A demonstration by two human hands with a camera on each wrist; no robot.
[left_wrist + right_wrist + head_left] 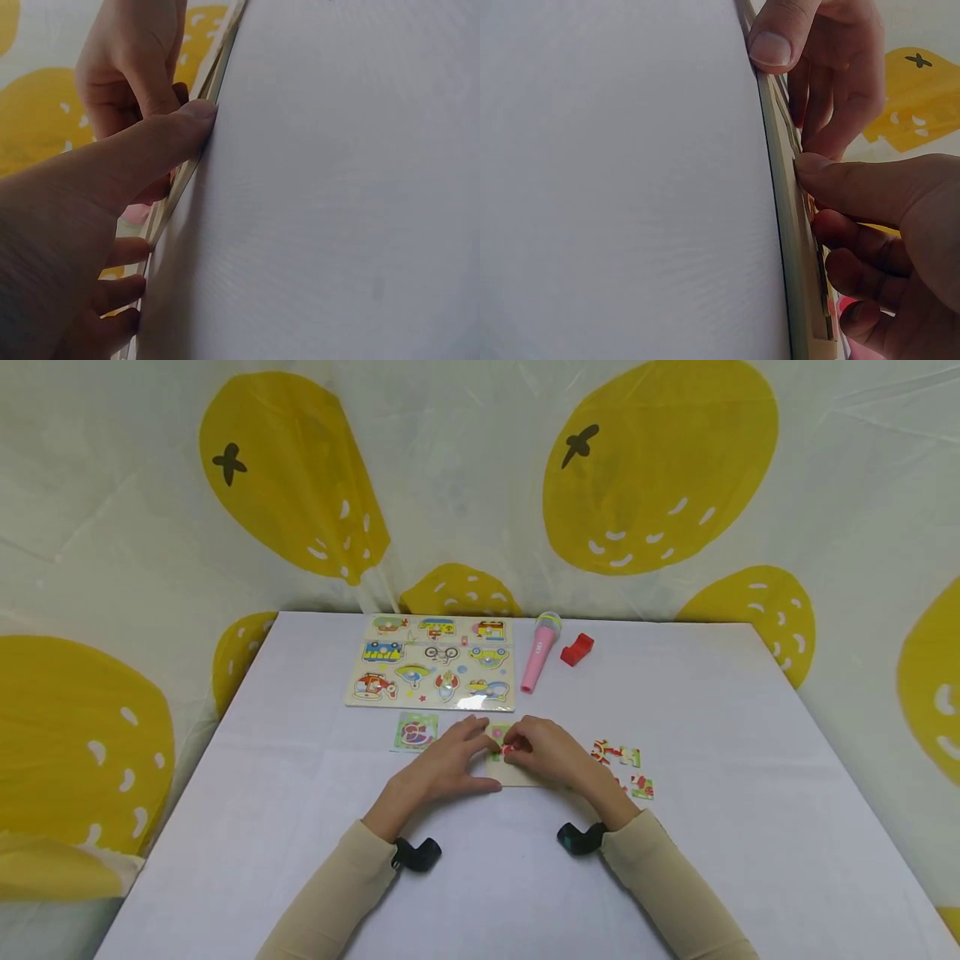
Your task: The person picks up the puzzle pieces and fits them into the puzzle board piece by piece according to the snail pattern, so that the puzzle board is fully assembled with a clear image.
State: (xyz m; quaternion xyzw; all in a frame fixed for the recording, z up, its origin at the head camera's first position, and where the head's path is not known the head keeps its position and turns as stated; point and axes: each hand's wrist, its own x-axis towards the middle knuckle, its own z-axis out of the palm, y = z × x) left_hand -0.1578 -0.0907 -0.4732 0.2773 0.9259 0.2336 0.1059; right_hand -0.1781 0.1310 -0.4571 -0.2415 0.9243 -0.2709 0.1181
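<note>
A small wooden jigsaw tray (516, 775) with a green picture lies on the table between the hands. My left hand (448, 762) spans its left side, thumb straight along the near edge and the other fingers spread, touching the board. From the right, my right hand (553, 753) pinches a small red puzzle piece (508, 750) between thumb and fingertips, over the tray. The hands partly cover both. In the right wrist view the left thumb (776, 45) rests on the tray's edge, with the right hand's fingertips beside it.
Loose jigsaw pieces (630, 757) lie right of the right hand. A small picture card (411, 732) is left of the left hand. Behind stand a vehicle peg puzzle (431, 689), a pink toy microphone (537, 656) and a red curved block (577, 649). A patterned cloth hangs behind the table.
</note>
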